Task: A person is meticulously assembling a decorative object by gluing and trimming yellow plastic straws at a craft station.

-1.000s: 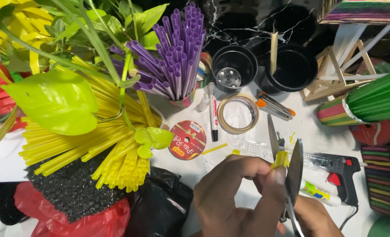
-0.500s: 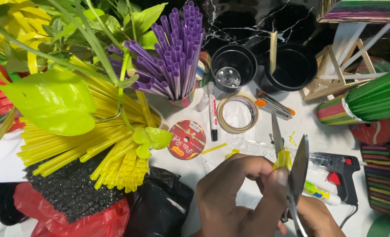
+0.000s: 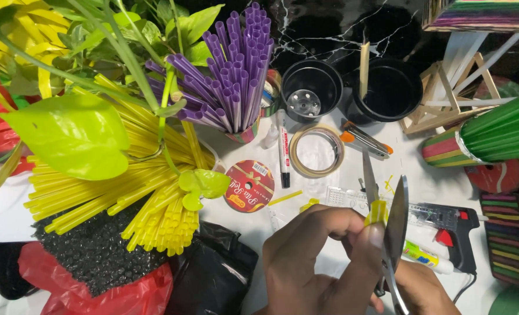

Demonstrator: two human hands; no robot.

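My left hand (image 3: pixel 320 262) pinches a short yellow straw piece (image 3: pixel 378 211) at the bottom centre. The piece sits between the spread blades of a pair of scissors (image 3: pixel 395 224). My right hand (image 3: pixel 424 293) grips the scissors' handles at the lower right, mostly hidden behind my left hand. A bundle of yellow straws (image 3: pixel 137 192) lies to the left on the white table (image 3: pixel 323 186). Purple straws (image 3: pixel 230 81) stand in a cup behind it.
Two black pots (image 3: pixel 312 87) (image 3: pixel 390 87), a tape roll (image 3: pixel 316 150), a marker (image 3: pixel 283 153), an orange-tipped cutter (image 3: pixel 364 139), a red round disc (image 3: pixel 249 185) and a glue gun (image 3: pixel 452 224) lie around. Green leaves (image 3: pixel 72 134) hang at left. Black and red bags (image 3: pixel 212 274) fill the lower left.
The scissor blades have spread a little wider around the yellow piece, and both hands have shifted slightly right. Everything else is still.
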